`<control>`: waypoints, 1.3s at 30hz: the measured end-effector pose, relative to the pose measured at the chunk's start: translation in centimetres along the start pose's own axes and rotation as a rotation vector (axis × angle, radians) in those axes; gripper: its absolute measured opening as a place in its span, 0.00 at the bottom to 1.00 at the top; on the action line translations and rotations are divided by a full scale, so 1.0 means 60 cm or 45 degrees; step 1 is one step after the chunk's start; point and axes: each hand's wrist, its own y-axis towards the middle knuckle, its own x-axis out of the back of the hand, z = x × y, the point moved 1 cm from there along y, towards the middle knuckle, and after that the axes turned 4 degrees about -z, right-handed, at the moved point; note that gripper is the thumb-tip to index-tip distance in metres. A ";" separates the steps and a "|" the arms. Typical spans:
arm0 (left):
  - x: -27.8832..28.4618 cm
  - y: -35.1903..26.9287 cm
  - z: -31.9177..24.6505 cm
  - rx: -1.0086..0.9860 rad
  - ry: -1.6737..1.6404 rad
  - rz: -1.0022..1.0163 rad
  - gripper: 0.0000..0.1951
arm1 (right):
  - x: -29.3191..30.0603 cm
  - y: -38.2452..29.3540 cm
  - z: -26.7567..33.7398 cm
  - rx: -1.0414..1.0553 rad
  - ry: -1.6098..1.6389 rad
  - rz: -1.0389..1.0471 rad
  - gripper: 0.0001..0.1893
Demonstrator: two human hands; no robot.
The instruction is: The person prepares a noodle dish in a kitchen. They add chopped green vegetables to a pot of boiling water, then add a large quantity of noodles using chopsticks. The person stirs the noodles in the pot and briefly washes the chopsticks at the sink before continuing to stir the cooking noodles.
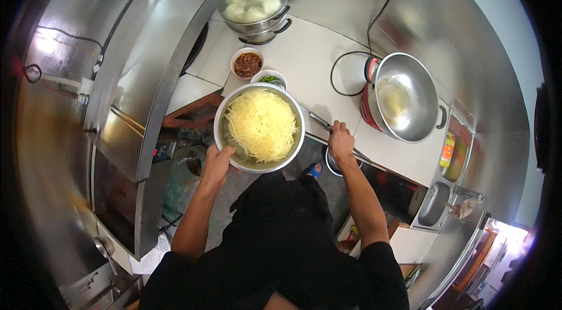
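Observation:
My left hand (217, 164) grips the near left rim of a round stainless steel bowl (223, 134), thumb over the edge. Pale yellow shreds, like julienned potato (262, 125), are heaped inside it. My right hand (341, 142) is closed around the dark handle of a long metal utensil (319, 120) at the counter's front edge. The utensil's far end runs behind the steel bowl, so its head is mostly hidden. Just beyond that bowl, a white bowl with chopped green pieces (268, 78) is partly covered. Beside it stands a white bowl of dark red chilli sauce (247, 65).
A steel wok (406, 95) with yellowish liquid sits on a red-sided cooker (368, 110) at right. Its black cord (336, 66) loops over the white counter (307, 59). A glass-lidded steamer pot (252, 5) stands at the back. Right of the counter is a sink (434, 204).

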 end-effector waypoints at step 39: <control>-0.578 0.086 -0.300 -0.325 0.728 0.796 0.22 | 0.394 -0.047 -0.088 0.307 0.509 -1.170 0.16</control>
